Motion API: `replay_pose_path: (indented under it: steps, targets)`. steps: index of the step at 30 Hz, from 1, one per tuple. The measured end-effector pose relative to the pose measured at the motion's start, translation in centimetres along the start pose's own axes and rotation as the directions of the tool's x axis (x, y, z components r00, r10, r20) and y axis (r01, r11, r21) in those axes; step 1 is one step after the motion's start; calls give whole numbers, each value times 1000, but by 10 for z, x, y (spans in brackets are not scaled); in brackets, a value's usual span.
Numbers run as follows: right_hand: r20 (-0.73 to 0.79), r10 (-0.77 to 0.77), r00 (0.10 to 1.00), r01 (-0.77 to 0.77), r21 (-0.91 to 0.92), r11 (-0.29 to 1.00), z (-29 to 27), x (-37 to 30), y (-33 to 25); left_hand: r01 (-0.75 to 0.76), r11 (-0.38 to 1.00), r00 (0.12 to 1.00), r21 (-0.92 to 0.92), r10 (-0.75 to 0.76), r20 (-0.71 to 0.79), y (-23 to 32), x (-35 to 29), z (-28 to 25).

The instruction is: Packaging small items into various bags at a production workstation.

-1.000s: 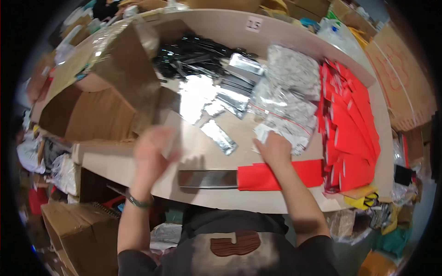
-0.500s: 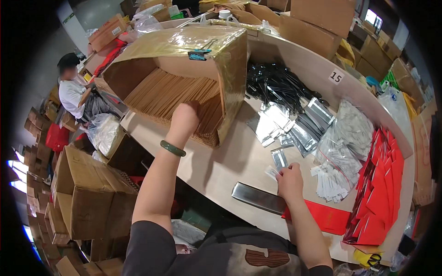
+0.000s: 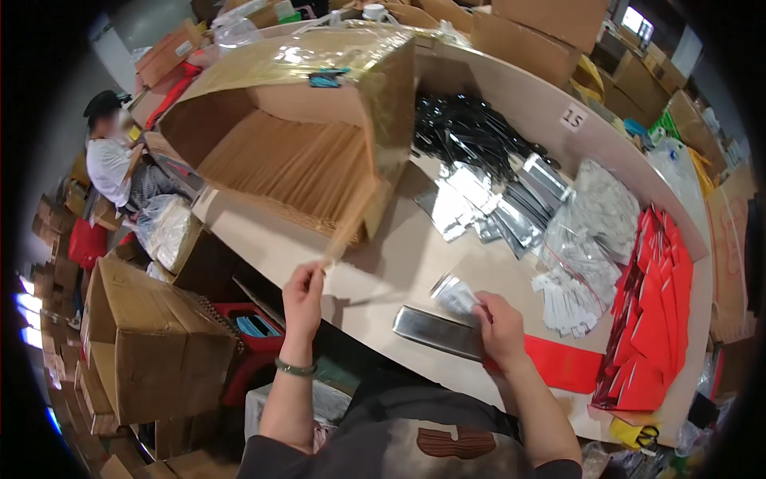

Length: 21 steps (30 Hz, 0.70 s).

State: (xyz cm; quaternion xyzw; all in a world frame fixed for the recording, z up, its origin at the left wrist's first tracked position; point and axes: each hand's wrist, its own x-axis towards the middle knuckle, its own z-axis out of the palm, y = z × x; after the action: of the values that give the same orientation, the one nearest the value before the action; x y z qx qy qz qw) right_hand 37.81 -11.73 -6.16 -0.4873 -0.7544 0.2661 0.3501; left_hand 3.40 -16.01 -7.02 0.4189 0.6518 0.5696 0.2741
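My left hand (image 3: 303,297) is closed on the near end of a thin, flat brown cardboard piece (image 3: 345,231), seen nearly edge-on and slightly blurred. It slants up toward the open side of a large carton (image 3: 391,96) packed with similar brown pieces (image 3: 279,160). Over the table, my right hand (image 3: 503,326) pinches a small silver sachet (image 3: 455,295), which is smeared by motion; a white slip seems to be with it. Below that hand lie a flat, dark silver bar-like object (image 3: 435,330) and a red packet (image 3: 562,363).
Black plastic-looking utensils (image 3: 471,132) and silver sachets (image 3: 463,199) are heaped behind my hands. A clear bag of white slips (image 3: 594,207) and a row of red packets (image 3: 650,311) stand to the right. Another person (image 3: 112,160) sits at far left, beyond an open carton (image 3: 159,335).
My left hand has come out of the carton toward me with a brown cardboard piece. My right hand has lifted a silver sachet off the table.
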Motion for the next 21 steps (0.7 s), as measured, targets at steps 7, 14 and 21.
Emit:
replay_pose_path:
  steps: [7, 14, 21]
  targets:
    - [169, -149, 974, 192, -276, 942, -19, -36, -23, 247, 968, 746, 46, -220, 629, 25, -14, 22]
    - [224, -114, 968, 173, -261, 950, -27, -64, 5, -437, 893, 634, 106, 223, 741, 32, -53, 117]
    - [184, -29, 983, 95, -364, 926, -30, -65, -1, -334, 898, 743, 287, 64, 666, 40, -83, 151]
